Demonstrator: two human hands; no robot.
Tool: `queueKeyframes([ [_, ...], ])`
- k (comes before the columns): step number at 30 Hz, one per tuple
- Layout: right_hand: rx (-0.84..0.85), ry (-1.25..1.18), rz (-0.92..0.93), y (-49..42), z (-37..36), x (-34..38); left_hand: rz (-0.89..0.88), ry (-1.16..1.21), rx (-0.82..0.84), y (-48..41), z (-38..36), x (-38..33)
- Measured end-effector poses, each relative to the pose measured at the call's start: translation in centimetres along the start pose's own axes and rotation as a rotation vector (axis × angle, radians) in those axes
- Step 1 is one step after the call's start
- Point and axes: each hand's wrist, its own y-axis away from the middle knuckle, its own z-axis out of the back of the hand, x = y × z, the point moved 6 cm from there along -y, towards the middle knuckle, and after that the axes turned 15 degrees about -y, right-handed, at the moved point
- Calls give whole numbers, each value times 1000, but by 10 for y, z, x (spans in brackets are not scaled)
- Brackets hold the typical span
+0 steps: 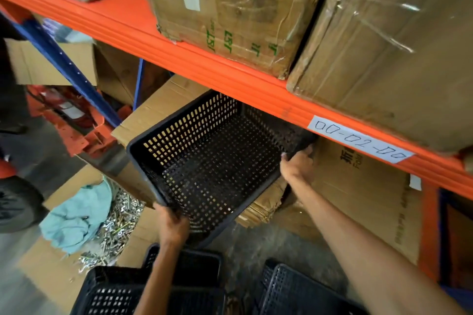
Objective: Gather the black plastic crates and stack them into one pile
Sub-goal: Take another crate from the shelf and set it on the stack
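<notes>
A black perforated plastic crate (215,158) hangs tilted under the orange shelf beam, its open top facing me. My left hand (174,226) grips its near lower rim. My right hand (298,165) grips its far right rim beside a cardboard box. Below on the floor stand more black crates: one at the lower left (115,291), one behind my left forearm (199,266), and one at the lower right (289,289), partly hidden by my right arm.
The orange shelf beam (204,64) carries big cardboard boxes (230,7) just above the crate. Flat cardboard (163,107) lies under and behind it. A teal cloth (76,217) and loose screws (117,230) lie at the left. A blue upright (66,64) stands left.
</notes>
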Motion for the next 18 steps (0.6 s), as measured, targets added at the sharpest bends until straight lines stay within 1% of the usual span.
queueKeyframes([
  [2, 22, 68, 9, -20, 12, -6, -91, -76, -9, -11, 28, 15],
  [4, 45, 179, 37, -36, 17, -13, -137, -185, 27, -26, 45, 24],
  [6, 68, 323, 135, -41, 15, -8, -154, -275, 73, -39, 55, 27],
  [8, 88, 457, 273, -44, 9, 7, -149, -328, 106, -52, 64, 26],
  [10, 152, 522, 322, -56, 2, 19, -165, -389, 141, -67, 70, 29],
  [11, 241, 510, 320, -63, -4, 23, -191, -431, 156, -74, 73, 30],
  [12, 367, 464, 323, -67, -11, 27, -209, -469, 158, -83, 77, 31],
  [13, 489, 393, 334, -71, -19, 32, -211, -495, 144, -91, 81, 33],
  [14, 568, 287, 343, -73, -25, 36, -205, -516, 125, -100, 85, 34],
  [15, 596, 178, 349, -73, -28, 40, -185, -528, 103, -108, 88, 35],
  [16, 584, 89, 360, -72, -31, 41, -146, -515, 82, -115, 90, 36],
  [18, 526, -42, 366, -68, -36, 37, -12, -371, 40, -124, 91, 35],
])
